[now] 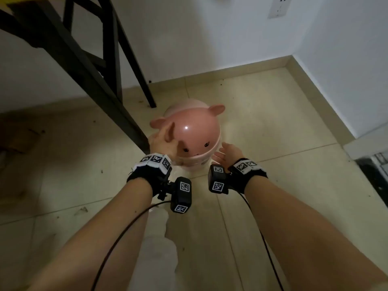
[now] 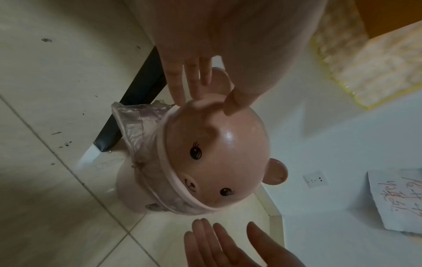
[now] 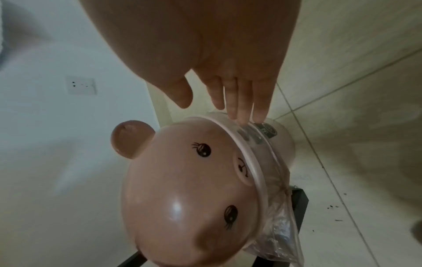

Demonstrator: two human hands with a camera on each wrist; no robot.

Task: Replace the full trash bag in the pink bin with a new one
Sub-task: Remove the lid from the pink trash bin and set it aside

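Observation:
The pink bin point(image 1: 194, 164) stands on the tiled floor, closed by a domed pink lid point(image 1: 195, 131) with a bear face and two round ears. A clear trash bag point(image 2: 134, 122) is folded over the bin's rim below the lid and shows crumpled in the right wrist view point(image 3: 278, 225). My left hand point(image 1: 165, 137) lies on the lid's left side, its straight fingers point(image 2: 191, 81) touching the ear and the thumb point(image 2: 233, 103) resting on the dome. My right hand point(image 1: 225, 152) is open beside the bin's right side, palm toward it, fingertips point(image 3: 242, 112) close to the rim.
Black table legs point(image 1: 94, 66) slant down just left of and behind the bin. White walls meet in a corner at the right, with a socket point(image 1: 277, 7) high up. Dark crumbs dot the floor tiles point(image 1: 262, 114). A handwritten paper point(image 2: 397, 198) hangs on the wall.

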